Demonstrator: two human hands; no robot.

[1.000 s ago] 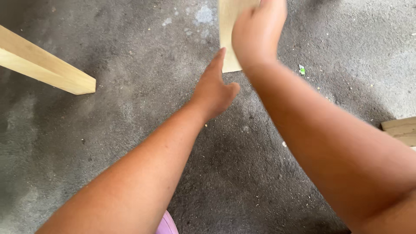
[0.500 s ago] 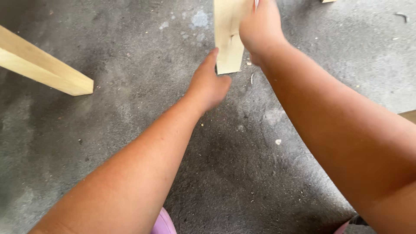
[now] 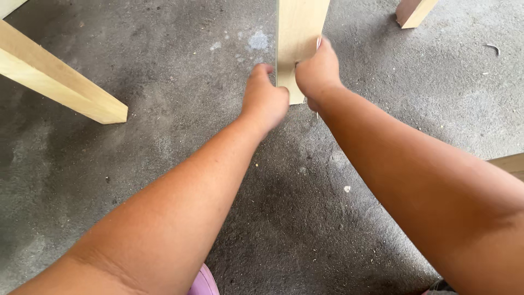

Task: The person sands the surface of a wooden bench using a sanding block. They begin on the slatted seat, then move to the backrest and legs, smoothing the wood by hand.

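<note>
the pale wooden board [image 3: 297, 38] lies on the concrete floor [image 3: 164, 136], long axis running straight away from the person. right hand [image 3: 317, 74] clamps its near end; left hand [image 3: 265, 101], curled, seemingly touches its left edge.

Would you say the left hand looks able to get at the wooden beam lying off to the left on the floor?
Probably yes: the left hand is at the upright board, and only bare concrete floor lies between it and the wooden beam.

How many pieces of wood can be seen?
5: one held by both hands, a beam at left, one top right, slivers at the right edge and top-left corner.
</note>
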